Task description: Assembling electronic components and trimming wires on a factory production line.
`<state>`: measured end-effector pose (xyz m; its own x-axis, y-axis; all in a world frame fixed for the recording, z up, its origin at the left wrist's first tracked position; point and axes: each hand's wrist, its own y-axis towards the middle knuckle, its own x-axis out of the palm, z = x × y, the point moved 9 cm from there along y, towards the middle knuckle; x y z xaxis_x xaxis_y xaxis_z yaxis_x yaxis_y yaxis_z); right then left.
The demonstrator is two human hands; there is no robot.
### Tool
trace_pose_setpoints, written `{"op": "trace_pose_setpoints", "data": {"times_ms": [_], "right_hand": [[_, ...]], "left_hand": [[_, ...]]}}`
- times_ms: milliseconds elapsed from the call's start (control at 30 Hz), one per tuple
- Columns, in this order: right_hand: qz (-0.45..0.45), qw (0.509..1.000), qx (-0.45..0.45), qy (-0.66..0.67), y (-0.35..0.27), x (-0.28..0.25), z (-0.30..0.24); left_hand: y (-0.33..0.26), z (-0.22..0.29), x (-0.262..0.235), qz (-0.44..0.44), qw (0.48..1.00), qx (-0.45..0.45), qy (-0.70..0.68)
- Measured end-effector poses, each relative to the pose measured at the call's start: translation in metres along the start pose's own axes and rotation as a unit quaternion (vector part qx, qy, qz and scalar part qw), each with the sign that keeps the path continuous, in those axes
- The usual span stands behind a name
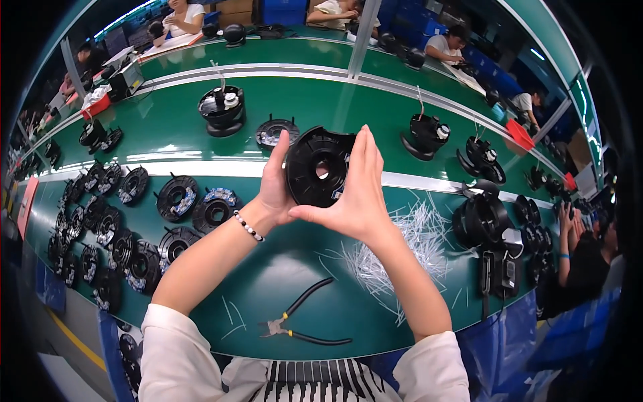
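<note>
Both hands clasp the black round housing between them.

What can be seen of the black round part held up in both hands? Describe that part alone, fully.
The black round part is a disc-shaped housing that looks like moulded plastic, with a raised outer rim, a recessed ring and a round hole at its centre. A notch breaks the rim at upper right, and a small pale patch shows at its lower right edge. It is held upright, face toward the camera, above the green table. The left hand clasps its left edge and the right hand its right edge; nothing else touches it.
</note>
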<state>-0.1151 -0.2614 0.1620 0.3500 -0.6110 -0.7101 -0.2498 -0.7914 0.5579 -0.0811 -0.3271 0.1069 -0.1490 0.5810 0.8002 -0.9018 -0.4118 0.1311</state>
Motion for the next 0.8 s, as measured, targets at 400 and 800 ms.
{"op": "trace_pose_setpoints", "data": {"times_ms": [400, 800], "right_hand": [[0.028, 0.993, -0.112, 0.035, -0.028, -0.014, -0.045], [0.058, 0.998, 0.022, 0.032, -0.046, -0.004, -0.032]], "left_hand": [[-0.038, -0.006, 0.002, -0.031, 0.999, -0.039, -0.007], [-0.054, -0.016, 0.006, -0.016, 1.0, 0.017, -0.021]]}}
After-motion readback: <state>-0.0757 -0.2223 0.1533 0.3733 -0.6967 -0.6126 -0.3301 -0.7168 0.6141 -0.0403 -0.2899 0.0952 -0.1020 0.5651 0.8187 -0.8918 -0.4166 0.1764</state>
